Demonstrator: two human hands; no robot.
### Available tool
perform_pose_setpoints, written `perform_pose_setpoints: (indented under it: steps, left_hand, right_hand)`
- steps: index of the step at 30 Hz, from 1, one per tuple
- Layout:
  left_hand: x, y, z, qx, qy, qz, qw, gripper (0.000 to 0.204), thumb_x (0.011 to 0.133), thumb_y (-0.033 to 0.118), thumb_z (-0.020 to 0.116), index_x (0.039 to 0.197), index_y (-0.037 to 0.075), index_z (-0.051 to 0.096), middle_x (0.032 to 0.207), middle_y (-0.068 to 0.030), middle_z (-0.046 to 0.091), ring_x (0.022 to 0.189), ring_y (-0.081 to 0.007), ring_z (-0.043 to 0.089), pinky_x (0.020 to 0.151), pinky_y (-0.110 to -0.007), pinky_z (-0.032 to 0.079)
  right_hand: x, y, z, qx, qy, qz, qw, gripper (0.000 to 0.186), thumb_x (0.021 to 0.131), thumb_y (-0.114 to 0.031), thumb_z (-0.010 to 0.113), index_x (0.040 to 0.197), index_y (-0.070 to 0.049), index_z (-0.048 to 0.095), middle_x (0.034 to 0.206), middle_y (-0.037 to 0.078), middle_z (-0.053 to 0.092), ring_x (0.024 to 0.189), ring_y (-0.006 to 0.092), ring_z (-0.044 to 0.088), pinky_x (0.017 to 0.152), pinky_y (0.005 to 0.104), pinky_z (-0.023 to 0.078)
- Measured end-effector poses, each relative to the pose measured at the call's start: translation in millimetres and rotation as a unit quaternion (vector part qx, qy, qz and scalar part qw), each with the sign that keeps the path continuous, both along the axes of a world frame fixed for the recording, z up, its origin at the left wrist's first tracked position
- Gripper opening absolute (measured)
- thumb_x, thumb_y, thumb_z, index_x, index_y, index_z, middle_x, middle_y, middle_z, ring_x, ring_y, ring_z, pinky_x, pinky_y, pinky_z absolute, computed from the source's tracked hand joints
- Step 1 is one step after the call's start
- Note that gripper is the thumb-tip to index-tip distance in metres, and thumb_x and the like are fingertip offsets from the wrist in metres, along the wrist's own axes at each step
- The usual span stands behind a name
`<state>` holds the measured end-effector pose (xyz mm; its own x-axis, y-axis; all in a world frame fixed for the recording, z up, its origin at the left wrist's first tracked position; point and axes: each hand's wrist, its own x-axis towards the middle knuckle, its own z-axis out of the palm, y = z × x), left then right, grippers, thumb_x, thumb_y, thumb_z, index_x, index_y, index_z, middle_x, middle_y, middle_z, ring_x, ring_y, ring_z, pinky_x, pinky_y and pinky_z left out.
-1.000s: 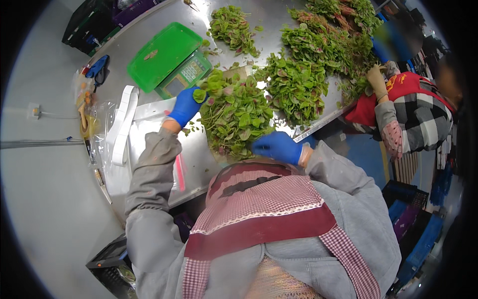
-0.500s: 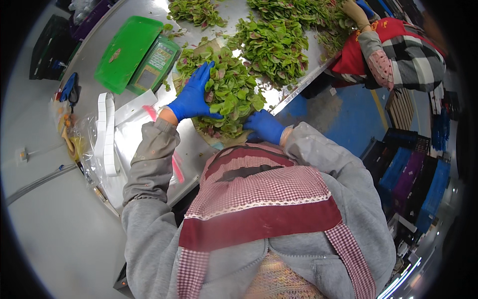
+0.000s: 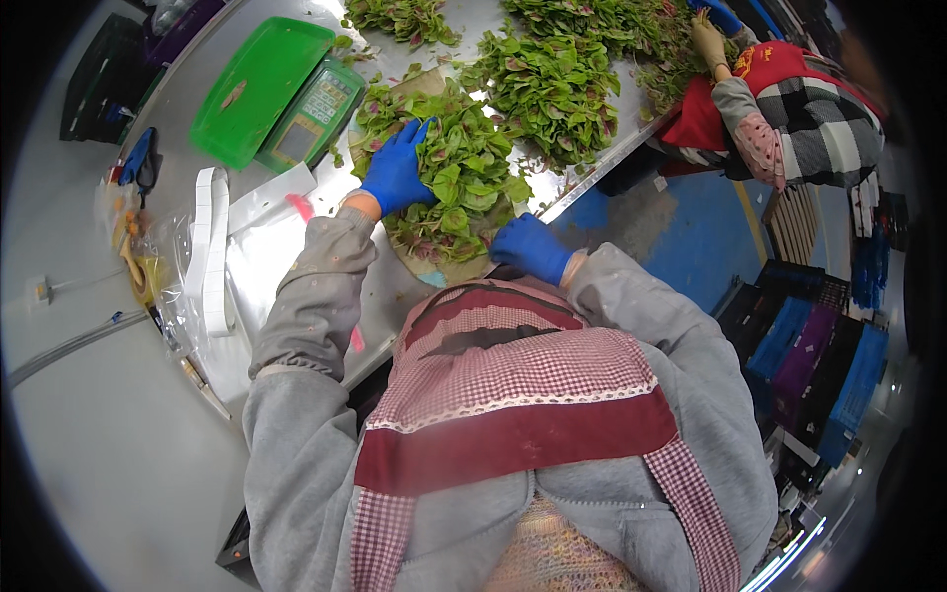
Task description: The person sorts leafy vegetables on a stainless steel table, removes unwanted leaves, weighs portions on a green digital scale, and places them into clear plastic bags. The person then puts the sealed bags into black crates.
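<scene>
A heap of amaranth greens (image 3: 464,168), green leaves with reddish-purple patches, lies on a brownish sheet (image 3: 439,271) at the near edge of the metal table. My left hand (image 3: 397,176), in a blue glove, rests on the heap's left side with its fingers stretched over the leaves. At the heap's near right corner is my right hand (image 3: 533,249), also blue-gloved, its fingers curled under. Whatever it grips there is hidden. Farther right on the table sits a second heap of amaranth (image 3: 557,94).
A green scale (image 3: 258,94) with a keypad stands at left. Nearer are a white strip (image 3: 210,252) and clear plastic bags (image 3: 170,266). Another person's gloved hand (image 3: 707,44) touches greens at far right. Stacked crates (image 3: 804,360) stand on the right.
My left hand has shifted slightly right on the greens, its thumb drawn in closer. My right hand stays near the heap's corner, slightly turned. The other person's hand has moved a little.
</scene>
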<state>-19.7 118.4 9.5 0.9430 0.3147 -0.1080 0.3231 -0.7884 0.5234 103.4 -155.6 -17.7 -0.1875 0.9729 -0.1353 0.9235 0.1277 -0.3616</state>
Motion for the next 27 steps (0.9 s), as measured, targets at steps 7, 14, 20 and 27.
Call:
perform_pose_setpoints:
  steps: [7,14,20,27]
  left_hand:
    - [4,0,-18,-0.064,-0.031,0.008,0.997,0.110,0.056,0.032,0.086,0.147,0.004,0.031,0.142,-0.0249,0.043,0.127,-0.0394,0.047,0.107,-0.042,0.040]
    - [5,-28,-10,-0.540,-0.006,0.084,0.838,0.051,0.101,0.028,0.041,0.147,0.007,0.038,0.144,-0.0119,0.048,0.131,-0.0220,0.045,0.108,-0.034,0.036]
    - [-18,6,18,-0.518,-0.005,0.062,0.853,0.061,0.087,0.001,0.053,0.146,0.006,0.040,0.144,-0.0123,0.048,0.131,-0.0194,0.045,0.111,-0.032,0.034]
    - [1,-86,60,-0.090,-0.037,0.070,0.993,0.067,0.075,0.019,0.075,0.134,0.001,0.050,0.132,-0.0206,0.054,0.120,-0.0359,0.053,0.104,-0.043,0.040]
  right_hand:
    - [-1,46,89,0.236,-0.020,-0.022,0.971,0.019,0.075,-0.018,0.063,0.094,-0.016,0.063,0.099,0.001,0.064,0.095,0.0237,0.061,0.084,0.0394,0.044]
    - [27,111,60,0.119,0.068,-0.120,0.983,0.014,0.087,-0.021,0.059,0.096,-0.012,0.066,0.094,0.012,0.068,0.085,0.0336,0.064,0.073,0.0436,0.050]
    - [47,135,35,0.009,0.096,-0.150,0.984,0.020,0.089,-0.029,0.061,0.095,-0.010,0.065,0.087,0.016,0.066,0.081,0.0379,0.063,0.072,0.0455,0.050]
    - [65,155,14,0.000,0.117,-0.081,0.990,0.024,0.085,-0.031,0.062,0.092,-0.009,0.067,0.088,0.017,0.068,0.083,0.0383,0.065,0.075,0.0462,0.051]
